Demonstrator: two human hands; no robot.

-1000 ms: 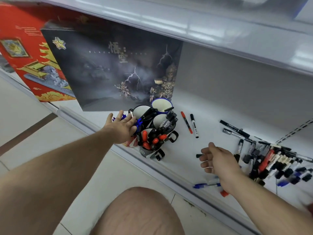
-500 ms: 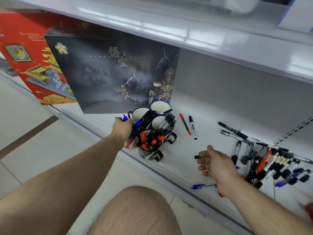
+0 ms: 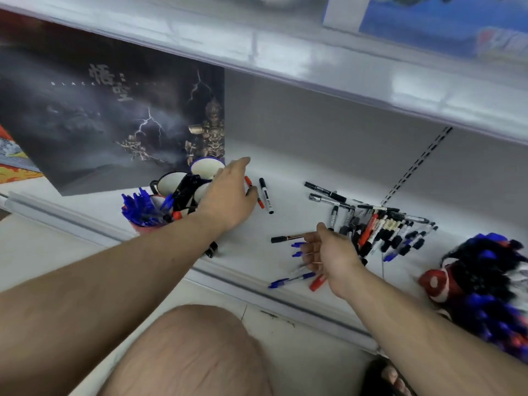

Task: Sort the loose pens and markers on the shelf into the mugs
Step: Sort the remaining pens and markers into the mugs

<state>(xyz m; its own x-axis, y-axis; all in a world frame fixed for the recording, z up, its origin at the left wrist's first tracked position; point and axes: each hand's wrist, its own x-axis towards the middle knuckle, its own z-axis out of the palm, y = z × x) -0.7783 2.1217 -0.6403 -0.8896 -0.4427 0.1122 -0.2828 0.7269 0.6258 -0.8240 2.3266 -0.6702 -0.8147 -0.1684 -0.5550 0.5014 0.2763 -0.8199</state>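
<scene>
Pinch slim red-capped marker (image 3: 253, 191) lying on white shelf (image 3: 288, 178) at three o'clock of cluster of enamel mugs (image 3: 183, 187); left hand (image 3: 231, 197) unclenched over it, right hand (image 3: 328, 250) slack, empty

Loose markers (image 3: 380, 228) beside clustered mugs (image 3: 171, 184)

left hand (image 3: 228, 200): fingers over thin red marker (image 3: 254, 192), beside white enamel mugs (image 3: 204, 168)
right hand (image 3: 328, 251): relaxed, above blue pens (image 3: 288, 280)
</scene>
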